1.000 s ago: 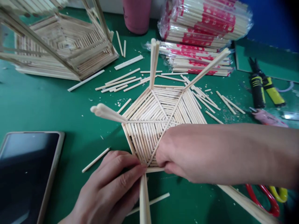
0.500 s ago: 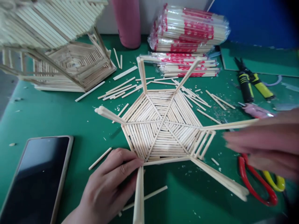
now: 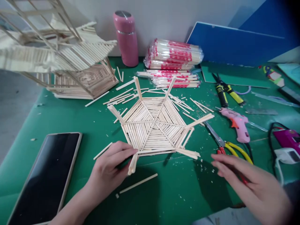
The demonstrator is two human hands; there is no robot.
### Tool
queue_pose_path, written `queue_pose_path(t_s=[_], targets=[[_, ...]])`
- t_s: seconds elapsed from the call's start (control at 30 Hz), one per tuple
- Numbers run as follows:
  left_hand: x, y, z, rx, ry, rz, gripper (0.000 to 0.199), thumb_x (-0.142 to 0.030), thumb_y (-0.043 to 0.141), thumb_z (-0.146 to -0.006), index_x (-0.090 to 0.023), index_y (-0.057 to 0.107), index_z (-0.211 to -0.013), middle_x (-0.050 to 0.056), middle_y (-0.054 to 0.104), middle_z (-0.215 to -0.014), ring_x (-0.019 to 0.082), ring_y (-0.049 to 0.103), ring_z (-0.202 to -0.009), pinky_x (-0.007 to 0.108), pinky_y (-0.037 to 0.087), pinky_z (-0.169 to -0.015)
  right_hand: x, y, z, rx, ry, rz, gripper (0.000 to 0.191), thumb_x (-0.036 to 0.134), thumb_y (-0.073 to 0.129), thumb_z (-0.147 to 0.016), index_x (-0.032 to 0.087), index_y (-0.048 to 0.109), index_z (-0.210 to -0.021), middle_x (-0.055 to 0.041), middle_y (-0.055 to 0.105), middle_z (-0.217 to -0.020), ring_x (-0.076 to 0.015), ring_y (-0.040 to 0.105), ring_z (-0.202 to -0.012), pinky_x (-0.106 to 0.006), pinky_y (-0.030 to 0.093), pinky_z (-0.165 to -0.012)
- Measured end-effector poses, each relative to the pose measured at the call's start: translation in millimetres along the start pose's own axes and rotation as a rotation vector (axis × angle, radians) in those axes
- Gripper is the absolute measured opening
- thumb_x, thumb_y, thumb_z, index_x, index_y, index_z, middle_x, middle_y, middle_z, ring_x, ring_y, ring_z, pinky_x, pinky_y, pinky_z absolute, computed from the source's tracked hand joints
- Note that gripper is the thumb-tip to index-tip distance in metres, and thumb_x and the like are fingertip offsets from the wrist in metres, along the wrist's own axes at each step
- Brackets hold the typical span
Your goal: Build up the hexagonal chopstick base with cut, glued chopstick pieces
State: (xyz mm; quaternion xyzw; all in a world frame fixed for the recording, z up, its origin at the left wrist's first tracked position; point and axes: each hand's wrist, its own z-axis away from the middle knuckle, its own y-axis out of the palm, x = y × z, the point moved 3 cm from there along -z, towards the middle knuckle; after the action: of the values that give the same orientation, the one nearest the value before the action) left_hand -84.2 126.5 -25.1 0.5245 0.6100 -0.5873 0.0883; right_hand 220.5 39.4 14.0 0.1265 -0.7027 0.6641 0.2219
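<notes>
A hexagonal base of pale wooden sticks (image 3: 161, 137), with stick posts rising at its corners, sits on the green table. My left hand (image 3: 112, 164) is closed on its front-left corner, thumb and fingers around the foot of the post (image 3: 133, 163). To the right of the base, my right hand (image 3: 248, 181) hovers over the table with fingers stretched forward and nothing visible in them. Just beyond its fingertips lie scissors with red and yellow handles (image 3: 239, 151), partly covered by the hand. A loose stick (image 3: 138, 183) rests in front of the base.
A larger stick model (image 3: 82, 75) stands back left, near a pink bottle (image 3: 127, 43) and wrapped stick bundles (image 3: 173, 56). A phone (image 3: 44, 178) lies at left. Pliers (image 3: 226, 92) and a pink glue gun (image 3: 236, 122) lie right. Cut sticks are scattered behind the base.
My right hand has moved down and away from the base's right side, uncovering the glue gun and scissors. My left hand stays at the same corner. The view has shifted, showing more of the background.
</notes>
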Motion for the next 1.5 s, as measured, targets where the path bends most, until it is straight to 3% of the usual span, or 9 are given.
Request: queue_pose_path(t_s=[0.1,0.37,0.63,1.17,1.5], targets=[[0.8,0.9,-0.2,-0.012,0.021,-0.017,0.026,-0.002,0.057,-0.073,-0.017,0.060,-0.094,0.004,0.060,-0.087,0.013,0.058,-0.076,0.024,0.049,-0.067,0.3,15.4,6.0,0.045,-0.027,-0.054,0.017,0.034,0.053,-0.080,0.025,0.062,-0.091,-0.0009,0.070,-0.083,-0.0137,0.067,-0.067,-0.017,0.054,-0.056],[0.8,1.3,-1.4,-0.049,0.017,-0.007,0.022,-0.006,0.055,-0.075,-0.018,0.062,-0.092,0.004,0.063,-0.083,0.013,0.060,-0.073,0.023,0.050,-0.063,-0.8,36.7,4.5,0.037,0.164,-0.176,0.019,0.036,0.050,-0.082,0.022,0.054,-0.095,-0.0034,0.065,-0.085,-0.0148,0.064,-0.074,-0.021,0.053,-0.063],[-6.3,-3.1,-6.8,-0.008,-0.022,0.049,0.026,-0.002,0.055,-0.074,-0.018,0.062,-0.094,0.005,0.062,-0.082,0.014,0.059,-0.073,0.025,0.050,-0.063,19.0,52.4,-6.9,0.057,-0.017,-0.194,0.014,0.029,0.050,-0.083,0.022,0.053,-0.095,-0.0020,0.063,-0.082,-0.0123,0.062,-0.067,-0.018,0.052,-0.058],[-4.5,-3.5,-11.6,0.013,-0.032,0.008,0.022,-0.003,0.057,-0.073,-0.017,0.061,-0.090,0.005,0.061,-0.083,0.013,0.060,-0.072,0.024,0.050,-0.064,27.3,53.3,-10.5,0.034,-0.115,-0.165,0.010,0.024,0.049,-0.082,0.023,0.054,-0.091,-0.0006,0.064,-0.081,-0.0119,0.063,-0.068,-0.015,0.051,-0.059],[-7.0,0.9,-8.0,0.007,-0.100,0.063,0.020,-0.005,0.057,-0.074,-0.017,0.060,-0.089,0.004,0.062,-0.081,0.013,0.057,-0.074,0.024,0.048,-0.065,81.8,75.5,4.7,0.264,-0.366,-0.303,0.015,0.013,0.048,-0.082,0.022,0.057,-0.090,-0.0026,0.063,-0.083,-0.0140,0.061,-0.075,-0.026,0.050,-0.067]])
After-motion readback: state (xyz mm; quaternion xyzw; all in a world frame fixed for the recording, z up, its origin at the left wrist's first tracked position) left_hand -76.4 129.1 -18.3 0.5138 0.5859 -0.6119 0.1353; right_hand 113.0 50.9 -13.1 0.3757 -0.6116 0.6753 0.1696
